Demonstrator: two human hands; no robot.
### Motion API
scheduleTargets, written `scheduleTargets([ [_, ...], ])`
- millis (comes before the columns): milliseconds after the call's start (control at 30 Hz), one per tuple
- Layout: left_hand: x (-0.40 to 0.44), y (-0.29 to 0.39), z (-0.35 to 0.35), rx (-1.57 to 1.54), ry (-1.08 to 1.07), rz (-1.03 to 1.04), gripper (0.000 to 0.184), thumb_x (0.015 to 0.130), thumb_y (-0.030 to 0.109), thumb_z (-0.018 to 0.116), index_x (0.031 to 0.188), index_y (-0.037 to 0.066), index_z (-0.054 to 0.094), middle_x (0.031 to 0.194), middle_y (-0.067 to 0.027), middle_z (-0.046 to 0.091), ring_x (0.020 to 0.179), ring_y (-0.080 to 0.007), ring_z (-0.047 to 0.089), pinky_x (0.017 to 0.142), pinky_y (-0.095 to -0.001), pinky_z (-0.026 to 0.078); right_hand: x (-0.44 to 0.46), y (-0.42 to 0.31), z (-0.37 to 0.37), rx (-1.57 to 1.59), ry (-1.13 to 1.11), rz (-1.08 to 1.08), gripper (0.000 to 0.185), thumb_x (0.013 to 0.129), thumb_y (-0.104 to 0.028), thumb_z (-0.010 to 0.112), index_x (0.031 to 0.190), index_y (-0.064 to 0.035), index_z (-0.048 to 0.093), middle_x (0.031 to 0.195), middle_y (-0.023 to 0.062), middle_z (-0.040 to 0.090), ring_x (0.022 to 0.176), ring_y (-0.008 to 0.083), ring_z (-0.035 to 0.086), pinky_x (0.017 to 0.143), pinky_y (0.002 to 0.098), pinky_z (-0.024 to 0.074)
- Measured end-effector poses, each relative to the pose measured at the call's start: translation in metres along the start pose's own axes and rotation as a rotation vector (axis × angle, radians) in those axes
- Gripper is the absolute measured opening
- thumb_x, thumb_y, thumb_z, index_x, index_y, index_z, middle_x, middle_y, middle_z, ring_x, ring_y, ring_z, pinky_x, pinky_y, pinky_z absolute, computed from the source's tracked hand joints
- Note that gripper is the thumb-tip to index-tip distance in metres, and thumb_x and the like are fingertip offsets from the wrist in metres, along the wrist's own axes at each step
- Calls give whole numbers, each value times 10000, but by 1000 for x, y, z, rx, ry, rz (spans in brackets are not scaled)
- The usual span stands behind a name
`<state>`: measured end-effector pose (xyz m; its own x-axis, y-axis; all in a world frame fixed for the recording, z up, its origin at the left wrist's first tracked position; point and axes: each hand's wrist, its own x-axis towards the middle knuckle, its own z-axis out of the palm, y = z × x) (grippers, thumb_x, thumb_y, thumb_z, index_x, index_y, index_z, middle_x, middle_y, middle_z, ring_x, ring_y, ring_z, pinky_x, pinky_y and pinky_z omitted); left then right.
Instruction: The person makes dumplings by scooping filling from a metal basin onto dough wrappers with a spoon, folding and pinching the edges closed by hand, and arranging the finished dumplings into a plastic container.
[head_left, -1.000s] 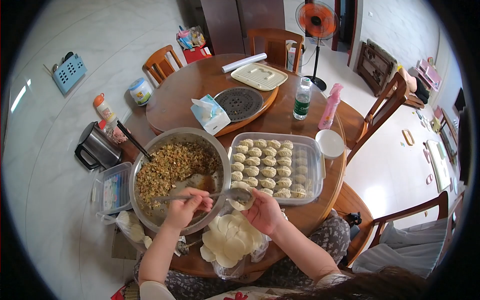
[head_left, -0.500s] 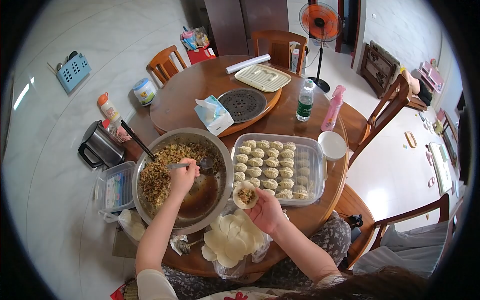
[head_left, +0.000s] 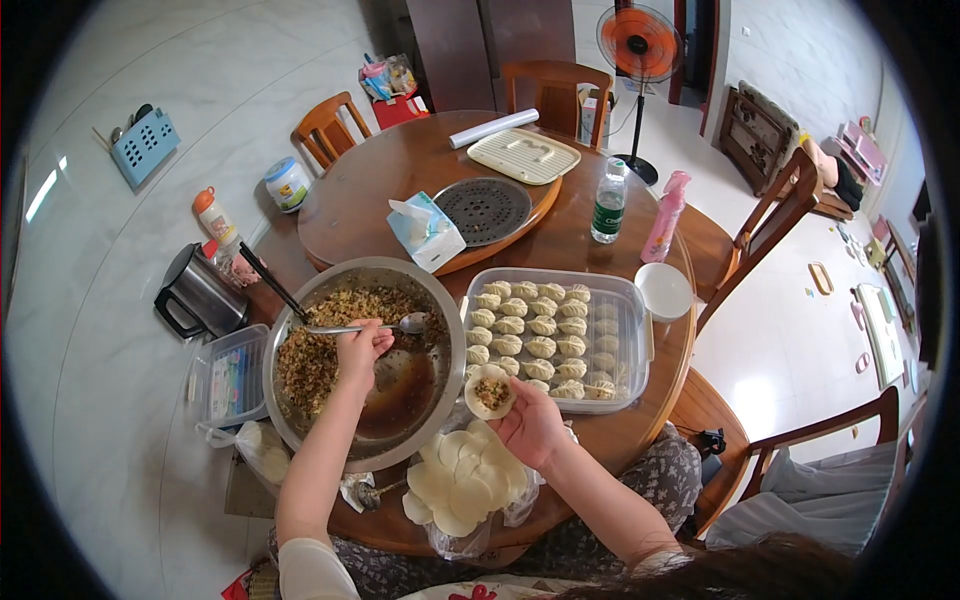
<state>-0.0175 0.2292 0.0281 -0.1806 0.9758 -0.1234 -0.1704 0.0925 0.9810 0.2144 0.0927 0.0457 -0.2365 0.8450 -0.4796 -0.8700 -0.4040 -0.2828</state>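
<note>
My left hand (head_left: 364, 352) is closed around the handle of a metal spoon (head_left: 411, 323), held over a large steel bowl (head_left: 452, 365). Chopped filling (head_left: 318, 365) fills the bowl's left and far side, with brown liquid pooled at the near right. In the fingers of my right hand (head_left: 530, 424) rests a round dumpling wrapper (head_left: 490, 408) with a mound of filling at its middle. A loose pile of wrappers (head_left: 468, 475) lies on plastic just below it. Pleated dumplings (head_left: 541, 346) stand in rows in a clear plastic tray (head_left: 630, 392) beyond my right hand.
Chopsticks (head_left: 270, 280) lean on the bowl's far left rim. A tissue box (head_left: 428, 235), a water bottle (head_left: 608, 205), a pink spray bottle (head_left: 664, 220) and a white bowl (head_left: 664, 291) stand on the round table (head_left: 560, 235). An electric kettle (head_left: 205, 290) is at the left.
My left hand has shifted slightly left and toward me, and the spoon now shows more fully, lying more level above the filling. The right hand holds the filled wrapper almost still.
</note>
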Motion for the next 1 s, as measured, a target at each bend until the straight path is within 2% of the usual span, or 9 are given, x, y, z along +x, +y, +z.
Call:
scheduleTargets([
  [167, -18, 13, -9, -121, -23, -19, 92, 834, 97, 506, 859, 8, 505, 738, -100, 577, 624, -144, 565, 578, -238, 493, 1, 0, 0, 9, 22, 6, 303, 886, -212, 380, 1088, 4, 449, 1064, 87, 532, 956, 195, 543, 856, 312, 444],
  [367, -92, 26, -3, 27, -229, 223, 166, 869, 139, 474, 914, -17, 505, 767, -115, 584, 648, -145, 567, 598, -246, 491, 0, 1, 3, 27, 26, 5, 295, 886, -201, 371, 1080, 6, 454, 1050, 86, 541, 948, 194, 547, 854, 308, 445],
  [467, -126, 18, 1, 286, -351, 462, 203, 892, 188, 437, 914, -8, 488, 770, -106, 580, 637, -143, 568, 595, -254, 484, -2, 1, 7, 40, 28, 14, 293, 888, -196, 357, 1075, 7, 456, 1040, 87, 547, 941, 196, 550, 847, 311, 449],
  [500, -134, 10, 1, 313, -369, 509, 143, 868, 137, 473, 887, -1, 511, 778, -117, 584, 643, -160, 582, 565, -248, 478, -2, 1, 6, 41, 17, 19, 294, 890, -195, 351, 1075, 8, 456, 1036, 88, 549, 940, 197, 551, 844, 314, 451],
  [567, -138, 10, 4, 718, -508, 1008, 74, 803, 56, 532, 857, 8, 543, 772, -113, 583, 644, -186, 592, 539, -263, 481, -1, 1, 4, 45, 6, 23, 293, 893, -196, 341, 1072, 6, 456, 1024, 89, 553, 932, 198, 554, 836, 319, 454],
  [633, -144, 5, 11, 920, -558, 1430, 157, 693, 2, 596, 846, 13, 566, 775, -93, 576, 656, -199, 592, 533, -271, 486, 2, 2, 0, 51, 4, 23, 290, 897, -197, 332, 1068, 0, 457, 1007, 87, 557, 917, 197, 558, 826, 326, 458],
  [667, -148, 7, 12, 1114, -621, 1536, 154, 716, 54, 591, 861, 6, 568, 824, -71, 564, 758, -181, 576, 573, -235, 496, 2, 2, 0, 44, 6, 26, 280, 896, -202, 343, 1062, -9, 459, 1007, 80, 554, 902, 190, 558, 814, 318, 459],
  [800, -156, -4, 17, 1284, -647, 1707, 186, 725, 81, 589, 895, 23, 544, 818, -71, 565, 782, -150, 566, 555, -205, 488, 0, 0, -3, 34, -5, 31, 255, 895, -212, 365, 1046, -33, 466, 999, 57, 547, 855, 171, 556, 776, 306, 462],
  [1000, -158, 3, 14, 1159, -541, 1658, 201, 733, 95, 594, 906, 28, 517, 818, -73, 562, 769, -164, 565, 570, -218, 492, -2, 1, 1, 49, -26, 25, 267, 902, -200, 339, 1069, -27, 454, 1014, 67, 543, 905, 177, 548, 817, 319, 455],
])
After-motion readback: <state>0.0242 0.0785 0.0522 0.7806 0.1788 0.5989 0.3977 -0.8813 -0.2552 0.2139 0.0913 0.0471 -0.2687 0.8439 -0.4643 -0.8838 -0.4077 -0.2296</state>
